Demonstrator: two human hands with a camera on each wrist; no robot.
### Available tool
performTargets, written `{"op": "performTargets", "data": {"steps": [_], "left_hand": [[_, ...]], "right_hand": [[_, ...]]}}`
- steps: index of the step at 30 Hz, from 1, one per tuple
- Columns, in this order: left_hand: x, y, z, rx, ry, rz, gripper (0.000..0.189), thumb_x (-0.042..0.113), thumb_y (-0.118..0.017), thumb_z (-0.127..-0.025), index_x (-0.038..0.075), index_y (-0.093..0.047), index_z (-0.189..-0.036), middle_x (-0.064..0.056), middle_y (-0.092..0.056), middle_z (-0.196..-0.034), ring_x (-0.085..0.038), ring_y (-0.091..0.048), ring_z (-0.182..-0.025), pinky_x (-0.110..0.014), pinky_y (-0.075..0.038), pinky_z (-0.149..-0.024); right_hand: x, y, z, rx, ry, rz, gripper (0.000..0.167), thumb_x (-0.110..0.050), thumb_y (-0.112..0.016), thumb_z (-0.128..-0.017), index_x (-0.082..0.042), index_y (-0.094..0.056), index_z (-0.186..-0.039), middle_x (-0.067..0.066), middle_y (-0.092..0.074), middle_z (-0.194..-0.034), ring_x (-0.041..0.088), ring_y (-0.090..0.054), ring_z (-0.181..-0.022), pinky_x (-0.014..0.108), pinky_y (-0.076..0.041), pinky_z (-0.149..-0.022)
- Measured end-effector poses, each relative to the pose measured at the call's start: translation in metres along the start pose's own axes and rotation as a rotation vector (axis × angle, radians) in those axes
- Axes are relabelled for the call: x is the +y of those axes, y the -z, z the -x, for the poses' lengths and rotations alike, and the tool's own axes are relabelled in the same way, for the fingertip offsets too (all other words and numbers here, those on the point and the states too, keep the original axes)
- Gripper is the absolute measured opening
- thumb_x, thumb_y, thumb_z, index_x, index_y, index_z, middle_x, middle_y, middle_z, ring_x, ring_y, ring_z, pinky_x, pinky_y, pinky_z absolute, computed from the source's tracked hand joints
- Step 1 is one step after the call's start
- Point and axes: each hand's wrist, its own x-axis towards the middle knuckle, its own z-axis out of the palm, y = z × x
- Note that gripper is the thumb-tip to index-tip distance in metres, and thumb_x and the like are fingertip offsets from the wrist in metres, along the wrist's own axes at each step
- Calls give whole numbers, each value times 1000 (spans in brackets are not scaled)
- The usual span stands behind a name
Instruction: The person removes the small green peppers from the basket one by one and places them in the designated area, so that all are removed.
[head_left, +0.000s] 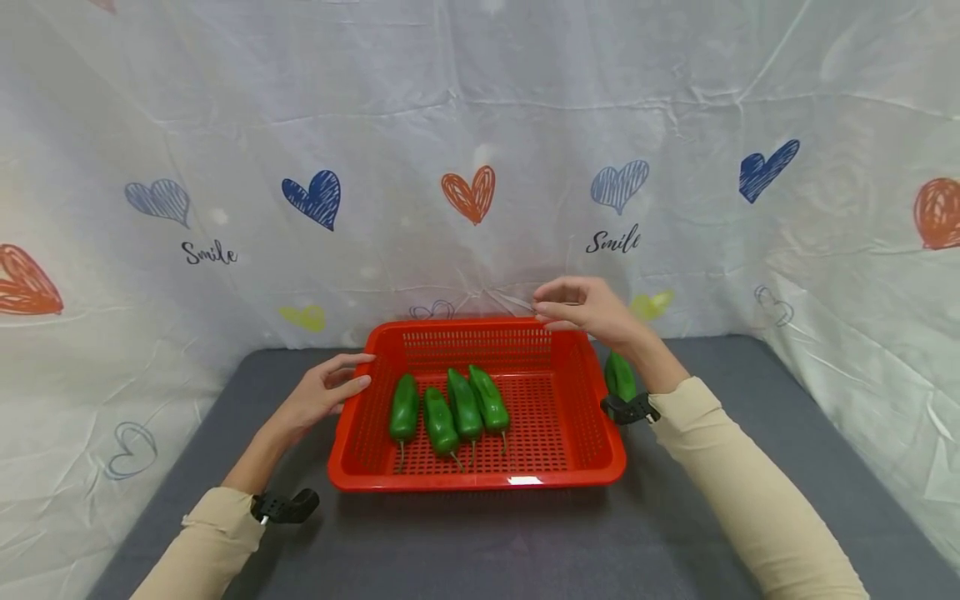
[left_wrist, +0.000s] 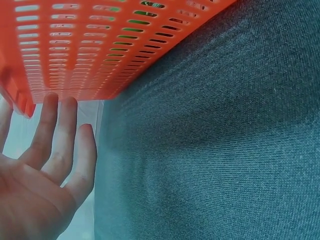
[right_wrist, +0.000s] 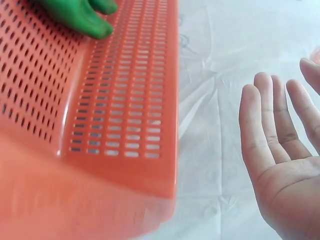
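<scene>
A red perforated plastic basket (head_left: 474,482) stands on the table, with several green chili peppers (head_left: 465,406) side by side in its left half, stems towards the front. My left hand (head_left: 318,396) is at the basket's left rim, thumb and fingertips close to the edge. In the left wrist view its fingers (left_wrist: 64,135) are loosely extended beside the slotted outer wall. My right hand (head_left: 585,312) is raised over the back right corner, holding nothing, and its fingers (right_wrist: 262,115) look relaxed and apart from the basket in the right wrist view.
Another green chili pepper (head_left: 620,377) lies outside the basket on the right, partly hidden by my right forearm. The table has a dark grey cloth (head_left: 480,550). Behind it hangs a white curtain (head_left: 525,125) printed with hearts.
</scene>
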Motion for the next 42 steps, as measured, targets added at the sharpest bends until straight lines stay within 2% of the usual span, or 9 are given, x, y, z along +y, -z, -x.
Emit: {"op": "performTargets", "data": {"steps": [6,10,16,20,25,31,37,42], "left_hand": [[1,-1,-1,-5,2,-3,56,29,-69,-100,9,-50,-149,-25,-49,-144,-39,-57,-121,-47,-56,-85],[2,-2,-2,-8,-2,2,56,29,-69,-100,9,-50,-149,-25,-49,-144,-39,-56,-121,-48,-56,-85],[0,-3,-2,-16,-9,7,54,28,-68,-101,8,-51,-149,-25,-49,-144,-39,-57,-120,-47,-56,-84],[-1,-3,-2,-18,-13,10,55,28,-68,-101,8,-50,-149,-26,-49,-144,-39,-57,-120,-47,-56,-83],[-2,-2,-3,-25,-11,33,55,26,-68,-101,7,-50,-149,-27,-48,-144,-39,-58,-119,-48,-57,-82],[-1,-2,-2,-20,2,32,56,28,-69,-100,8,-49,-149,-26,-47,-145,-40,-57,-120,-48,-56,-84],[-1,-1,-1,-5,13,20,57,29,-69,-100,9,-49,-149,-26,-47,-146,-41,-56,-122,-48,-56,-85],[-2,0,-1,-3,16,21,57,29,-69,-100,8,-49,-149,-26,-47,-146,-41,-56,-121,-48,-56,-85]], "right_hand": [[4,-11,-9,-10,5,-7,32,-4,-71,-96,10,-63,-123,29,-65,-118,36,-68,-100,52,-52,-91],[10,-19,-16,-23,-10,-12,30,-7,-72,-96,7,-65,-122,30,-63,-119,49,-62,-108,52,-51,-92],[17,-36,-23,-33,-47,-65,29,-3,-69,-97,9,-64,-123,20,-68,-113,56,-56,-112,53,-51,-93],[23,-46,-28,-48,-89,-107,31,-3,-68,-98,11,-63,-125,21,-66,-117,55,-55,-115,53,-50,-94],[31,-57,-33,-89,-130,-101,31,-6,-70,-98,8,-64,-125,23,-63,-123,52,-56,-116,53,-49,-96],[38,-65,-37,-122,-156,-40,39,-8,-71,-97,11,-60,-129,18,-65,-121,51,-56,-117,51,-50,-95],[43,-70,-41,-142,-167,-21,39,-8,-72,-97,11,-61,-128,17,-67,-118,50,-56,-117,54,-48,-97],[49,-79,-43,-157,-191,-10,39,-9,-73,-96,10,-62,-129,14,-69,-117,47,-59,-116,52,-50,-96]]}}
